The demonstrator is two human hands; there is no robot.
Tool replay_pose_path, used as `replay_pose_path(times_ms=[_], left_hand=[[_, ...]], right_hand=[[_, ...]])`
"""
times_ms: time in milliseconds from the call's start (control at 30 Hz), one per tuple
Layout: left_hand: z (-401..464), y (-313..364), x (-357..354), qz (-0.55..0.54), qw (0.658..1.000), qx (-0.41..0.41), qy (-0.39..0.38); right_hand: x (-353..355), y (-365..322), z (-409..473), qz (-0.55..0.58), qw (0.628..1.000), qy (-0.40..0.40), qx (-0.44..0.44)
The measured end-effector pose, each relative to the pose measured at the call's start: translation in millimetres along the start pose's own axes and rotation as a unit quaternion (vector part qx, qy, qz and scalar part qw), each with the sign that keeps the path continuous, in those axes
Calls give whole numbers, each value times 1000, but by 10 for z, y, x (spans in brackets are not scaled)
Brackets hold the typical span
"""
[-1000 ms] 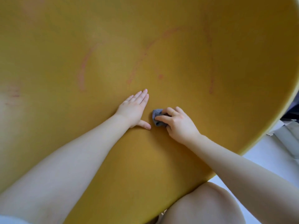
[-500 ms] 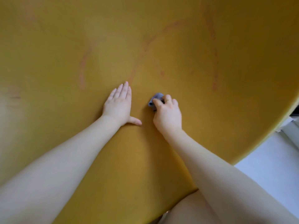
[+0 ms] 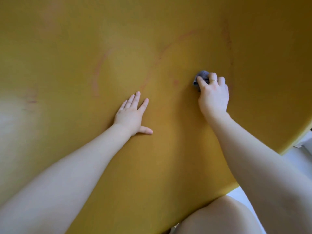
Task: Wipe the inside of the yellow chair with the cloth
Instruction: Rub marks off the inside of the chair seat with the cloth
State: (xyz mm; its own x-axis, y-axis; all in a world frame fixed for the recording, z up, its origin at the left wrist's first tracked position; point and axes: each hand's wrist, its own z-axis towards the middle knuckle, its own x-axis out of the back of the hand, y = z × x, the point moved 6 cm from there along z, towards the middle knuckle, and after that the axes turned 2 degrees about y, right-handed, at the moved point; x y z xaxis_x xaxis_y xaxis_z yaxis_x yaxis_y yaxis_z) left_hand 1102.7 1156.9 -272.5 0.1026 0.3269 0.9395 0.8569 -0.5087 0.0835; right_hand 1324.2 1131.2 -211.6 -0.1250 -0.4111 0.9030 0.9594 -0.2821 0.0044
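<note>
A small grey cloth (image 3: 200,76), soft and easily bunched, is gripped in the curled fingers of the right hand (image 3: 213,96) against the yellow chair (image 3: 168,157) interior, probably pressed flat. The left hand (image 3: 130,115) is rested flat, fingers straight.

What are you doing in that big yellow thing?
A person is wiping the inside of a yellow chair. The right hand grips a small grey cloth and presses it against the yellow surface. The left hand rests flat on the chair, fingers spread. Faint reddish marks curve across the surface above the hands, not yet wiped away.
</note>
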Motion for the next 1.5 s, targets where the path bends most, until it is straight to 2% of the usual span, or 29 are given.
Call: replay_pose_path(times_ms=[67, 233, 400, 500, 600, 667, 767, 933, 1000, 1100, 1200, 1300, 1367, 1433, 1500], left_hand=[[2, 3, 12, -4, 1000, 4, -4], [-21, 13, 51, -5, 1000, 13, -9], [-56, 80, 114, 38, 999, 38, -7], [-64, 234, 173, 25, 1000, -7, 14], [-71, 410, 121, 7, 997, -74, -11], [-84, 476, 36, 1, 997, -70, -36], [-82, 525, -27, -6, 998, -45, -39], [-89, 524, -42, -32, 998, -36, -41], [-88, 532, -25, -18, 998, -33, -44], [-73, 553, 53, -4, 999, -23, -38], [-62, 611, 123, 5, 999, -6, -33], [-31, 692, 208, 6, 1000, 20, -10], [5, 789, 252, 12, 1000, 7, 20], [45, 923, 223, 3, 999, -35, 27], [61, 1038, 132, -13, 997, -76, 9]], right_hand=[[-30, -197, -177, 15, 1000, -14, 4], [39, -784, -930, 122, 979, -99, 126], [160, -713, -1062, 141, 944, -177, 241], [213, -292, -763, 80, 963, -151, 208], [299, 126, -480, 29, 984, -112, 134], [319, 241, -434, 8, 990, -109, 88], [336, 107, -592, 53, 991, -115, 49], [361, -239, -1151, 118, 957, -196, 178], [401, -214, -1175, 99, 947, -213, 218], [420, -101, -991, -2, 937, -247, 247], [565, 305, -660, -99, 952, -228, 178], [803, 719, -371, -115, 985, -90, 93], [873, 787, -378, -155, 986, -36, 56], [820, 680, -545, -154, 986, -24, 52], [672, 497, -837, -97, 991, -55, 75]])
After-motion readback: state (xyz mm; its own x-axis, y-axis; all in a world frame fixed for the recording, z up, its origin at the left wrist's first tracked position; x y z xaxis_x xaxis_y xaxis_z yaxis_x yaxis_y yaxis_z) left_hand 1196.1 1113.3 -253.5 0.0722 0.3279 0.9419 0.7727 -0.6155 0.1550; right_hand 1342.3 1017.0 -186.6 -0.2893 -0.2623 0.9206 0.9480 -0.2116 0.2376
